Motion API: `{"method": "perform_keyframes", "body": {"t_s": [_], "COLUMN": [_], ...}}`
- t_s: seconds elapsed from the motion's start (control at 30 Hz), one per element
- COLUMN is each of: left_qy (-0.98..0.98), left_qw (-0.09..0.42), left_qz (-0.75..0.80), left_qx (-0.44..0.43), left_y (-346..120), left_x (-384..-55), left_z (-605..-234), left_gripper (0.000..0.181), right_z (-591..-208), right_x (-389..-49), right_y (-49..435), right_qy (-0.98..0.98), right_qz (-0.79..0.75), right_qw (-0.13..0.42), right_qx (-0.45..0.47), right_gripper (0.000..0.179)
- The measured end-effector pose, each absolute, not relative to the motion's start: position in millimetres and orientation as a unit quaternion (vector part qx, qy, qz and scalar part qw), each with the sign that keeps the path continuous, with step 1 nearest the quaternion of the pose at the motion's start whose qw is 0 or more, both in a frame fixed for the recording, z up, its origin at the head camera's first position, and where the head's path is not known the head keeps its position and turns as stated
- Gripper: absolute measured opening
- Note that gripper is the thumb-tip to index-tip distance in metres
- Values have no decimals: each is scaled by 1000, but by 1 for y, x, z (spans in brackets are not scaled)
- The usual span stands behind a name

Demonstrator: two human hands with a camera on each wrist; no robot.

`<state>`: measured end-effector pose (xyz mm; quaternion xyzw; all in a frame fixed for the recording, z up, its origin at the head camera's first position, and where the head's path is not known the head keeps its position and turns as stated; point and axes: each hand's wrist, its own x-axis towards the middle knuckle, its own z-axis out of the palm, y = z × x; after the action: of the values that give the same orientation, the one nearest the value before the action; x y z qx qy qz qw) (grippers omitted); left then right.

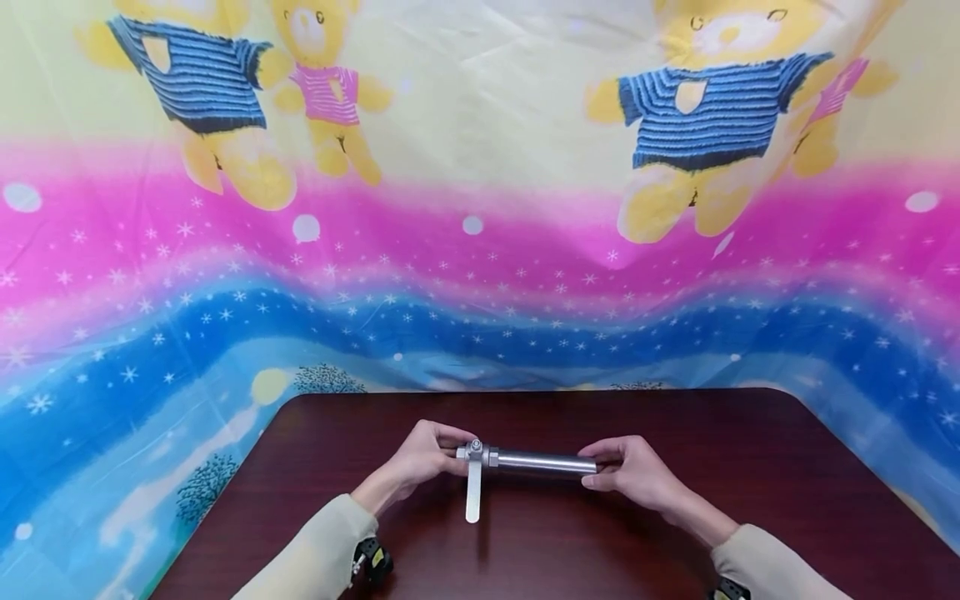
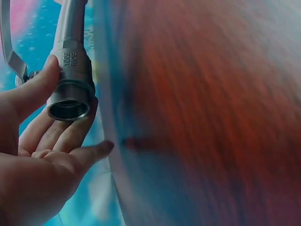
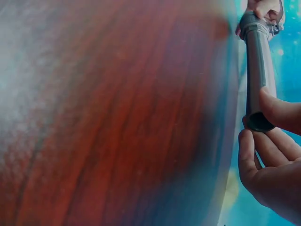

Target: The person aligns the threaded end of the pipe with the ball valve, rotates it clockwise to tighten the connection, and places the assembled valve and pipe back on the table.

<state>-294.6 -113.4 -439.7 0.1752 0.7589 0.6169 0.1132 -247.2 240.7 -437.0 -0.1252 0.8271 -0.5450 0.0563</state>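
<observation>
A steel ball valve with a flat lever handle is joined to a straight metal pipe. My left hand grips the valve end, thumb on one side and fingers on the other. The valve's open threaded mouth faces the camera in the left wrist view. At the pipe's far end, my right hand pinches it between thumb and fingers, and the hollow pipe end shows in the right wrist view. Both hands hold the piece roughly level above the table, its lever pointing toward me.
Beneath the hands lies a dark red-brown wooden table with rounded far corners. Behind and around it hangs a colourful cloth printed with bears and snowflakes. A small black device is strapped at the left sleeve.
</observation>
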Motion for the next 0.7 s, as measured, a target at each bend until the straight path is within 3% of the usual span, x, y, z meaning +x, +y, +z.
{"method": "perform_keyframes", "body": {"t_s": [0.23,0.7], "left_qy": [799,823], "left_qw": [92,78], "left_qz": [562,528], "left_qx": [194,195], "left_y": [-114,-112], "left_x": [-294,-292], "left_z": [-449,-449], "left_gripper": [41,48], "right_z": [-445,-447], "right_x": [-248,-255], "right_y": [236,238], "right_qy": [843,867], "right_qz": [-523,-487], "right_qw": [67,68], "right_qx": [-110,-80], "right_gripper": [40,42]}}
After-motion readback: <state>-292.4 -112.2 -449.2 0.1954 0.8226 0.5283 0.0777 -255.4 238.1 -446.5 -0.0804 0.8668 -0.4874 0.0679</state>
